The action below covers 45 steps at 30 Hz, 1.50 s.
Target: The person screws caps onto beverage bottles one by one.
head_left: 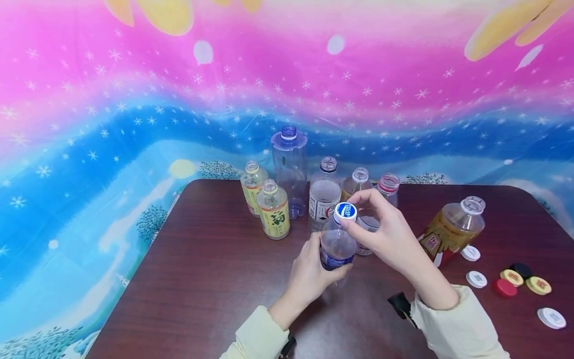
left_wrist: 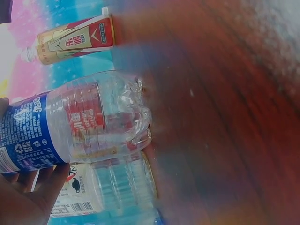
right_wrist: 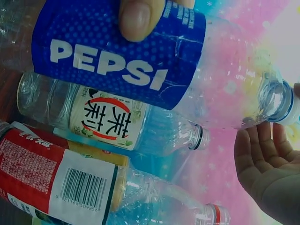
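A clear plastic Pepsi bottle [head_left: 337, 244] with a blue label is gripped round its middle by my left hand [head_left: 307, 274]. It leans slightly, and the left wrist view shows its base [left_wrist: 126, 117] off the table. On its neck sits a white cap with a blue top [head_left: 346, 212], which the thumb and forefinger of my right hand [head_left: 396, 239] pinch from the right side. In the right wrist view the PEPSI label [right_wrist: 112, 61] faces me, my left thumb [right_wrist: 136, 18] lies across it, and the cap [right_wrist: 295, 105] is partly cut off by the frame edge.
Uncapped bottles stand behind: two yellow-labelled ones [head_left: 274, 214], a tall purplish one [head_left: 287, 169], a white-labelled one [head_left: 324, 199] and a red-necked one [head_left: 388, 187]. A gold-labelled bottle [head_left: 453, 229] stands right, near several loose caps [head_left: 505, 287] on the dark wooden table [head_left: 193, 279].
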{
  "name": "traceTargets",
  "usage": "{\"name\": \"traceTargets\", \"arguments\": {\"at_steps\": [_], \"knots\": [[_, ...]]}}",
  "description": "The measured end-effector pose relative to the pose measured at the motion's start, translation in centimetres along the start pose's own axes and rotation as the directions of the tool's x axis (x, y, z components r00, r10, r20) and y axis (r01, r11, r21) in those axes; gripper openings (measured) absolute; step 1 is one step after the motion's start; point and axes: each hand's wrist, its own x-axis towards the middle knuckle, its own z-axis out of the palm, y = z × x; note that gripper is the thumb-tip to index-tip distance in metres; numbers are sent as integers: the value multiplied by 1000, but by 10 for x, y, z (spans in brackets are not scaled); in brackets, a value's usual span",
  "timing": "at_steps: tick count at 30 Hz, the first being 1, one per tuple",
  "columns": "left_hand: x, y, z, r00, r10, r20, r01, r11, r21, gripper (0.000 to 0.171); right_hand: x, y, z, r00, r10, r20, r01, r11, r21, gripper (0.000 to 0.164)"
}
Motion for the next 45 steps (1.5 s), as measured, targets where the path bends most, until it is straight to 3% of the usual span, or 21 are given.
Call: {"name": "traceTargets", "arguments": {"at_steps": [7, 10, 19, 28, 45], "knots": [[0, -1, 0, 1000, 22, -14, -22, 999, 24, 67, -2, 4, -4, 985, -168, 39, 169, 985, -33, 40], [0, -1, 1, 999, 29, -19, -29, 999, 28, 67, -3, 4, -6, 982, -183, 50, 185, 982, -42, 38], [-1, 0, 1, 1000, 22, -8, -22, 1000, 17, 67, -4, 2, -10, 985, -156, 77, 158, 987, -25, 36], [-1, -1, 2, 1000, -23, 1, 23, 1000, -6, 68, -2, -1, -9, 991, -103, 83, 103, 995, 7, 31], [0, 1, 1, 1000, 1, -29, 0, 1000, 27, 66, -4, -2, -4, 999, -50, 14, 50, 999, -14, 28]]}}
